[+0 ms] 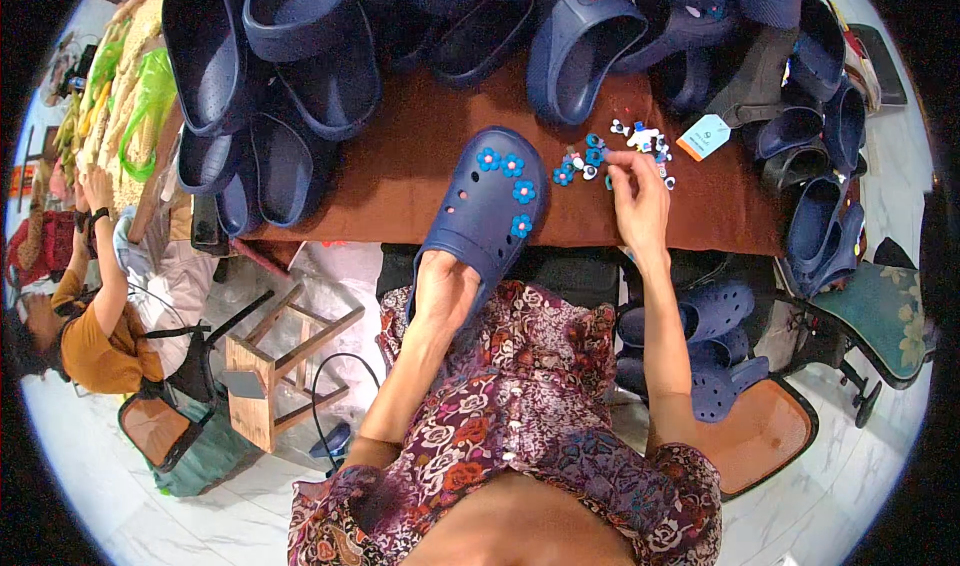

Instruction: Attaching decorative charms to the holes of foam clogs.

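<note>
A dark blue clog [462,216] lies tilted at the near edge of the brown-covered table, toe pointing away from me. Several blue flower charms [523,193] with pale pink centres sit in its holes along the right side and toe. My left hand [447,288] is pushed into the clog's heel opening and holds it; its fingers are hidden inside. To the right, my right hand [642,204] pinches at a small blue shoe charm [597,154], partly covered by the fingertips. Around these fingers lies a small pile of mixed shoe charms [640,136] in white, blue and black.
Dark blue clogs [300,76] crowd the table's left and far sides, with more clogs [815,216] at the right. A paper tag [704,136] lies beyond the charms. Below stand a wooden stool [270,376] and an orange-seated chair [755,436]. Another person [105,326] works at the left.
</note>
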